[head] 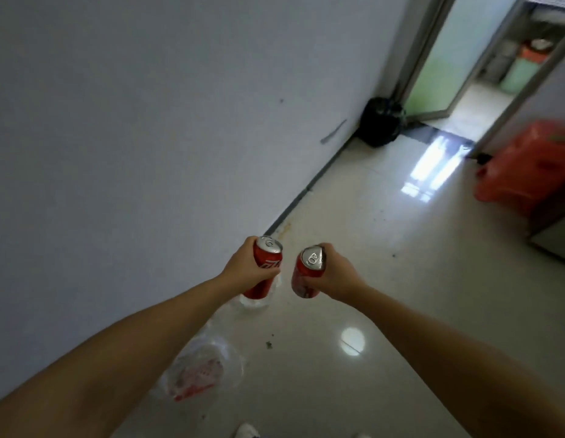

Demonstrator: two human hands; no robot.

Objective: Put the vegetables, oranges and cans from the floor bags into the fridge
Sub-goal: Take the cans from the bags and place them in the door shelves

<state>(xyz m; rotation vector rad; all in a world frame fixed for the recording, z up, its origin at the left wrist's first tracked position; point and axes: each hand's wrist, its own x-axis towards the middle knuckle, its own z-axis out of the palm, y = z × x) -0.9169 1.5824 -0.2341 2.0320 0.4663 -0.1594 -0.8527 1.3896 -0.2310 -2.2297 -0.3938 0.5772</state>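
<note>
**Red cans up, one in each hand — fridge nowhere in sight**

Red aluminium on both sides! The left hand (243,268) has its fingers wrapped round the left can (264,268), and the right hand (333,275) grips the right can (307,271) the same way. Both cans are held out in front, tops tilted toward each other, close but apart, well above the floor (385,248).

Down below, a clear plastic bag with red print (199,371) lies flat by the wall (148,121), looking emptied, and a second clear bag (259,300) peeks out under the left can; what it holds I cannot tell. No vegetables or oranges show anywhere.

My read: these cans may be the last load, with the carry and the shelving left to do. An orange stool (527,172) and a black bag (380,121) sit toward the doorway (458,58).
</note>
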